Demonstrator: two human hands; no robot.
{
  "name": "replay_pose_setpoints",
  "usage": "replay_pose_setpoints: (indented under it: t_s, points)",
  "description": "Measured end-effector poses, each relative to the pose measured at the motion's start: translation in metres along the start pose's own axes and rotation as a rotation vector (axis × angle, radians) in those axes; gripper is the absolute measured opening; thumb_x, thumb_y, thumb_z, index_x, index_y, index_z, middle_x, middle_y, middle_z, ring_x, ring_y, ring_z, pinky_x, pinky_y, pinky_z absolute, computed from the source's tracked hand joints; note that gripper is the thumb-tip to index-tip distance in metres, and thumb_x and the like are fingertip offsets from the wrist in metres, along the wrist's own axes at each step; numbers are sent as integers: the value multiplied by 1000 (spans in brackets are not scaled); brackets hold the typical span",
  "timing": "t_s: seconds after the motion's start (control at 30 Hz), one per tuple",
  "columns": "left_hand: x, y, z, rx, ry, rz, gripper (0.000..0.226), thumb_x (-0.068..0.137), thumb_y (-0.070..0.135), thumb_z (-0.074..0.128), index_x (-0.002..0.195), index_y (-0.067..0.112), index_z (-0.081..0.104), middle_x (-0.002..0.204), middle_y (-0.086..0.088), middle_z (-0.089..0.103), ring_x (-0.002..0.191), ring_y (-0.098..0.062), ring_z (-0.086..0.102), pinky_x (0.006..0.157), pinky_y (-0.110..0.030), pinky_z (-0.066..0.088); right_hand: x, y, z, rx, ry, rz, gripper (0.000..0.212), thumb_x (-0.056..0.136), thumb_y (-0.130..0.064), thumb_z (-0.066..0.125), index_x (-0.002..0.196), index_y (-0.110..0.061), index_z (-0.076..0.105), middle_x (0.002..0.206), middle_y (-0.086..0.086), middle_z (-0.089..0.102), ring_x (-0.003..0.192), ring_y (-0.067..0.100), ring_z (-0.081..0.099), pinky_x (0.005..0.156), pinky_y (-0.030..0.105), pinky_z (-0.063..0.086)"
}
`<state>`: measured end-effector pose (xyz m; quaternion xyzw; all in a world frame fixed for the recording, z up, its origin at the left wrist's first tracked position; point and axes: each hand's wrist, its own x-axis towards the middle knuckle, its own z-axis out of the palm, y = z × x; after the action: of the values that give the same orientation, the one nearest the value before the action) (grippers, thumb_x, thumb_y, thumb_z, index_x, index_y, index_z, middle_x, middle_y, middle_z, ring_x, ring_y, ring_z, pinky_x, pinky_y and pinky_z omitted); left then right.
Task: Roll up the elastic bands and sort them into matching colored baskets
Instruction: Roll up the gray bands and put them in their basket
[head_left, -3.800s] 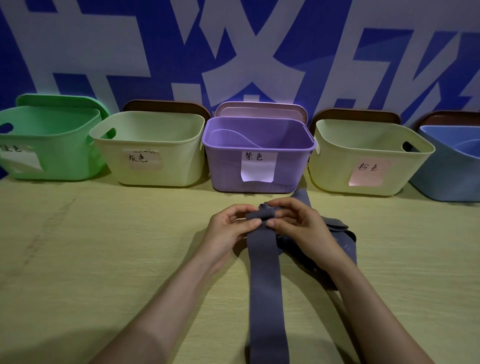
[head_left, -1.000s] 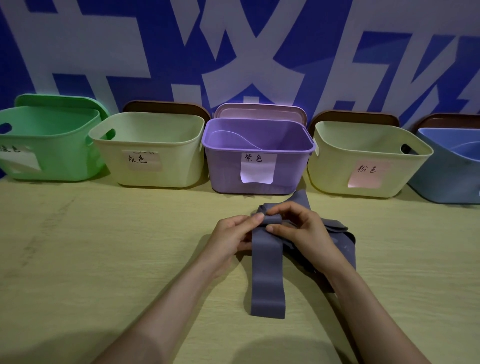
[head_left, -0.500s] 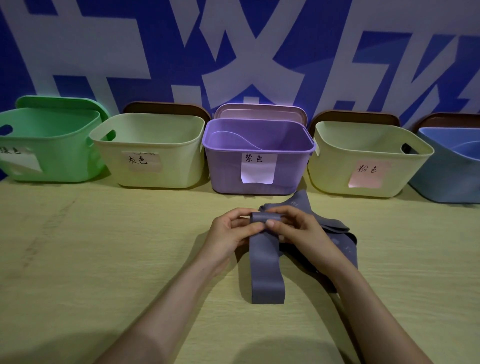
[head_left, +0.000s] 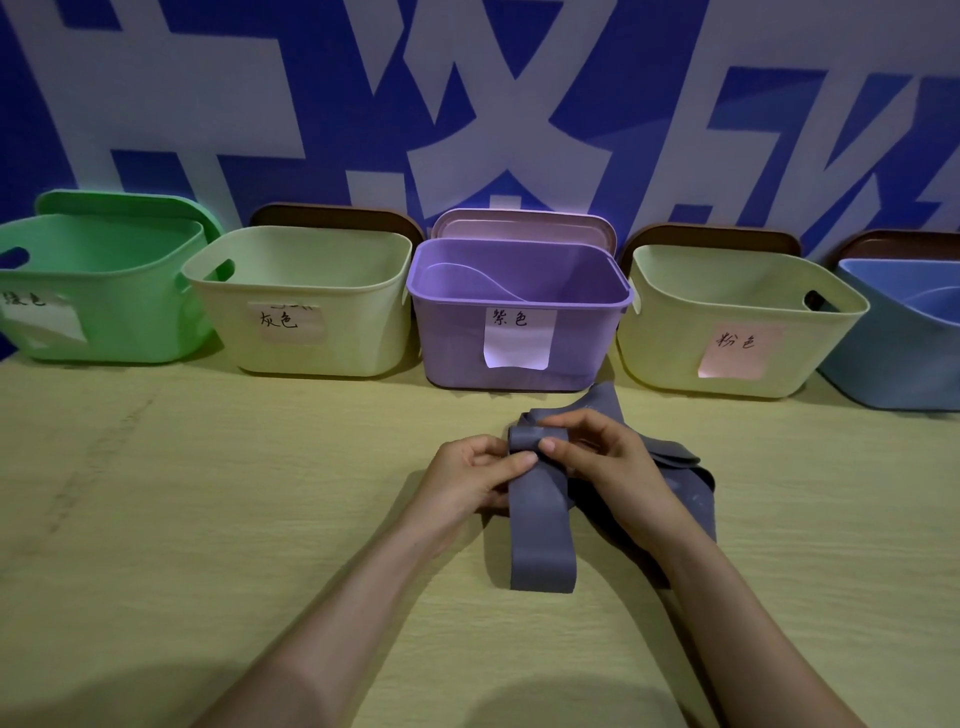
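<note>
Two bare forearms reach over one pale wooden desk. Between them lies one grey-purple elastic band, its near end flat on the desk and its far end rolled up. Both hands grasp that roll: the left hand and the right hand each pinch it between thumb and fingertips. Under the right hand sits a heap of bands in the same colour; their number cannot be told. Behind stand five baskets in a row: green basket, cream basket, purple basket, second cream basket, blue basket. Four show handwritten paper labels. Farthest is a blue and white wall.
</note>
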<state>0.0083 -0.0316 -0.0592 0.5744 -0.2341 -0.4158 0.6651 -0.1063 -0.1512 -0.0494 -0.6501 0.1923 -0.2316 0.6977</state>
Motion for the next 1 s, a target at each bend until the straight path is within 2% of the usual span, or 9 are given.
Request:
replay_pose_setpoints:
  t_s: [0.07,0.17,0.3,0.37,0.47,0.63,0.77,1.0]
  points:
    - [0,0,-1,7,-20,-1,22,83,2,69,104,-3,64,90,-13,72,73,-12,70,60,-19,53,0,0,0,-9,8,-20,23,82,-5,69,105,-7,67,101,12,72,98,21,68,83,29,54]
    - [-1,0,-1,-1,-67,-6,28,80,-2,70,107,3,66,96,-13,73,81,-15,70,71,-22,56,-1,0,-3,-51,25,-52,24,79,-1,71,100,-12,69,97,6,73,95,18,68,78,26,53]
    - [1,1,1,-21,-24,-33,30,88,22,64,110,2,67,103,-13,72,94,-22,69,81,-27,54,0,1,-2,-95,-6,-103,26,75,8,72,91,-12,70,88,0,72,91,12,67,78,22,53]
    - [2,2,1,-21,-3,-45,33,91,28,60,110,1,67,106,-16,71,97,-25,68,79,-29,55,0,1,-1,-137,-15,-129,28,74,10,73,88,-14,69,88,-4,72,93,11,66,81,22,53]
    - [1,2,0,-39,4,-32,32,92,22,59,111,-3,65,107,-19,70,92,-23,69,77,-27,56,0,0,0,-169,-26,-133,29,74,9,73,90,-14,69,88,-6,72,91,9,66,80,21,52]
    - [1,4,2,-120,39,-7,25,91,16,60,108,-2,65,99,-15,70,83,-18,68,68,-22,57,0,0,0,-199,-47,-83,46,79,-4,75,120,-19,60,109,9,66,94,18,67,83,27,55]
    - [1,6,0,-165,76,37,18,88,11,61,102,1,65,94,-13,70,78,-15,67,64,-21,55,1,1,0,-216,-52,9,47,79,-10,75,121,-19,58,93,23,61,84,23,65,78,30,55]
    - [0,6,-1,-212,51,58,20,84,-2,63,103,6,64,91,-13,72,76,-16,70,67,-22,57,0,-3,-2,-16,-48,59,41,83,2,67,121,-12,59,79,9,61,75,10,66,63,17,51]
